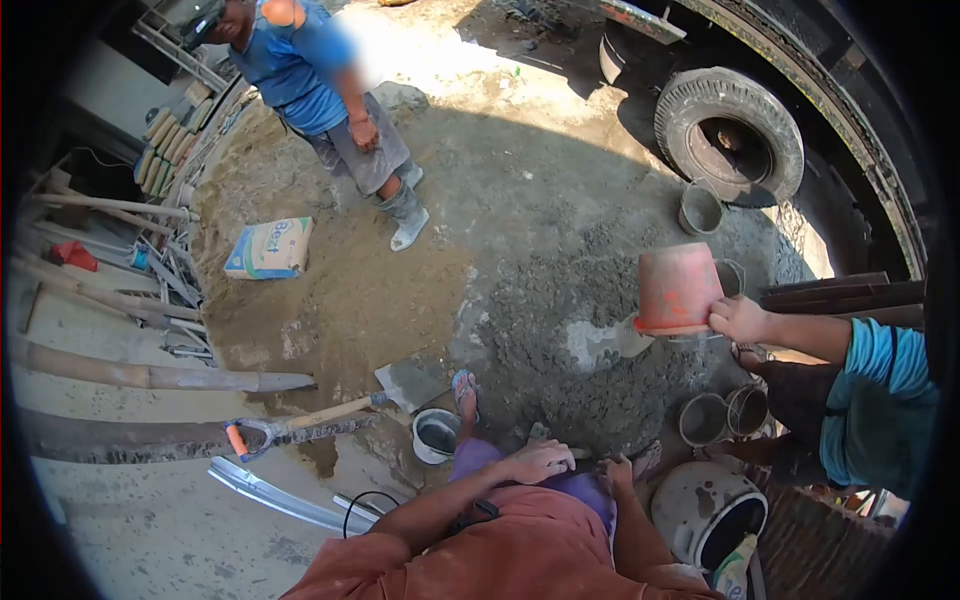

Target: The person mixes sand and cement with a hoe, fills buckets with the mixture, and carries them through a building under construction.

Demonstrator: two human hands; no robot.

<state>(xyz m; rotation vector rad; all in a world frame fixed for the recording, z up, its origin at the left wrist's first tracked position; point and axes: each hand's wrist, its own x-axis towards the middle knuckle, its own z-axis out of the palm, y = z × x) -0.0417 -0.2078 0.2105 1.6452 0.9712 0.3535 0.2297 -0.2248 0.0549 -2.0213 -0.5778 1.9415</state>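
On my knee in purple cloth (478, 458), my left hand (540, 462) rests with fingers loose, holding nothing; my right hand (618, 470) lies near it, half hidden, its grip impossible to tell. Just ahead spreads a grey wet cement heap (560, 330), where a co-worker's hand (738, 318) tips an orange plastic bucket (678, 290).

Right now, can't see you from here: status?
Left hand open on knee. Right hand beside it, grip unclear. Co-worker's orange bucket tipped over cement pile.
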